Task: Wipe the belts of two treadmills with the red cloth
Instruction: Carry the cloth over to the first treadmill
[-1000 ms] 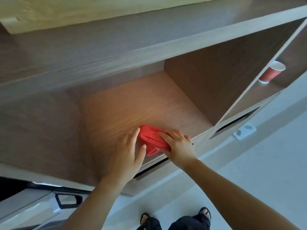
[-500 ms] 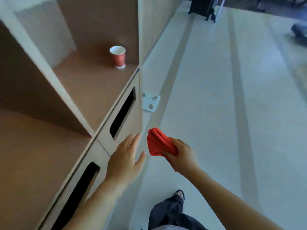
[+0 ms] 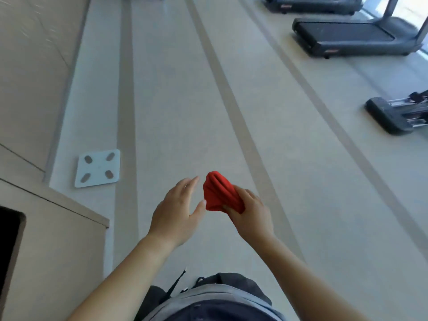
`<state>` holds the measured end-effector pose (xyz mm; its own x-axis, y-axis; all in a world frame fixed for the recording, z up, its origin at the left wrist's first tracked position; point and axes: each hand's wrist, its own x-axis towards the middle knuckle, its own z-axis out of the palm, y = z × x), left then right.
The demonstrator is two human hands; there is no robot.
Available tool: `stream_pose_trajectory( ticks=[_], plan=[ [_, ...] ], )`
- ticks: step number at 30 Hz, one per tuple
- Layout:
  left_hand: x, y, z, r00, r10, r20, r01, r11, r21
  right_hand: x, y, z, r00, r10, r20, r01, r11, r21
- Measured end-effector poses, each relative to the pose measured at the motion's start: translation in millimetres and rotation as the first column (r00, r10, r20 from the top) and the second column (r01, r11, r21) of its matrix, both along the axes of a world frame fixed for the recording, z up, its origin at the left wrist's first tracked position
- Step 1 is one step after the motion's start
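The right hand (image 3: 251, 213) pinches the bunched red cloth (image 3: 220, 193), seemingly light and limp, best gripped as a wad, beside the empty, spread left hand (image 3: 177, 210), treadmills (image 3: 352, 38) well apart.

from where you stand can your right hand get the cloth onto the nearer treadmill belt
Probably not yet. The right hand holds the cloth, but the belt lies far across open floor; nothing blocks the walk.

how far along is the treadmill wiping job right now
Done: the red cloth is picked up, bunched in the right hand; the left hand is open and empty beside it. In hand: carrying it across the floor. Left: both belts; the nearer treadmill and the farther treadmill are untouched ahead.
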<state>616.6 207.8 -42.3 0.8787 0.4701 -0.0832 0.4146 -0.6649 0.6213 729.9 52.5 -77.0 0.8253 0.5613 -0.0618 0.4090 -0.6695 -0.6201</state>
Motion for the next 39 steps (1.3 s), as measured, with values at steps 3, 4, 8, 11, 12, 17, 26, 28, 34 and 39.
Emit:
stream_pose_trajectory(
  ticks=[3, 4, 8, 11, 12, 17, 26, 28, 34, 39],
  plan=[
    [36.5, 24.1, -7.5, 1.0, -0.021, -0.023, 0.021, 1.0, -0.007, 38.3, 19.7, -9.7, 0.998, -0.035, -0.054, 0.035, 0.999, -0.011],
    [47.0, 35.5, -11.3, 0.999, -0.019, -0.033, 0.018, 1.0, -0.01, 50.5, 29.8, -13.1, 0.997, -0.038, -0.07, 0.037, 0.999, -0.011],
    [95.9, 91.8, -28.2, 0.997, 0.0, -0.078, -0.002, 1.0, -0.02, 104.1, 83.6, -24.0, 0.989, -0.065, -0.13, 0.068, 0.998, 0.018],
    [150.7, 139.6, -35.8, 0.995, -0.022, -0.095, 0.019, 0.999, -0.032, 154.0, 129.0, -25.9, 0.988, -0.086, -0.13, 0.09, 0.996, 0.025],
    [172.5, 155.4, -35.7, 0.995, -0.045, -0.094, 0.042, 0.999, -0.032, 172.2, 142.6, -24.7, 0.987, -0.095, -0.129, 0.099, 0.995, 0.021],
    [300.1, 224.7, -17.7, 0.963, -0.253, -0.089, 0.254, 0.967, 0.005, 266.9, 193.6, -10.1, 0.949, -0.264, -0.172, 0.27, 0.963, 0.016],
    [520.0, 253.4, -7.9, 0.795, -0.595, -0.117, 0.601, 0.799, 0.022, 422.0, 209.7, -4.5, 0.793, -0.58, -0.189, 0.601, 0.794, 0.087],
    [571.0, 252.6, -9.5, 0.761, -0.638, -0.116, 0.644, 0.764, 0.025, 464.0, 209.9, -6.7, 0.765, -0.612, -0.2, 0.639, 0.761, 0.117],
    [737.8, 258.5, -11.0, 0.721, -0.676, -0.154, 0.689, 0.723, 0.048, 625.4, 220.7, -10.8, 0.722, -0.639, -0.264, 0.683, 0.72, 0.125],
    [871.4, 269.3, 0.4, 0.727, -0.665, -0.17, 0.682, 0.728, 0.07, 760.2, 235.4, -1.6, 0.751, -0.612, -0.249, 0.649, 0.754, 0.102]
  ],
)
